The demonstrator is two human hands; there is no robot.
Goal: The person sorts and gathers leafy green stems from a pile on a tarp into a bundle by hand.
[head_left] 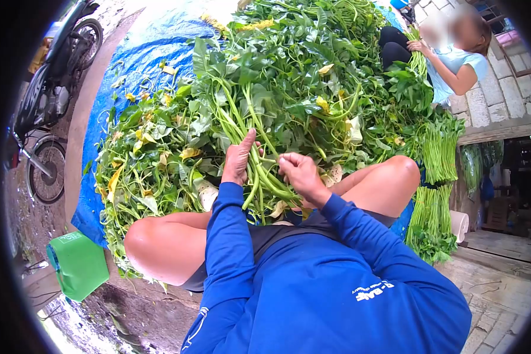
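A bunch of long green leafy stems (233,112) rests in my left hand (238,158), whose fingers wrap round it with the thumb pointing up. The cut ends of the bunch hang over my lap. My right hand (301,174) is just right of the bunch, its thumb and index finger pinched together at a stem. Beyond both hands spreads a large heap of leafy greens (301,76) with some yellow leaves, lying on a blue tarp (115,88).
Stacked bundles of stems (439,150) lie at the right. Another person (463,74) sits at the upper right, holding stems. A green container (79,265) stands at the lower left. A motorcycle (47,106) is parked at the far left.
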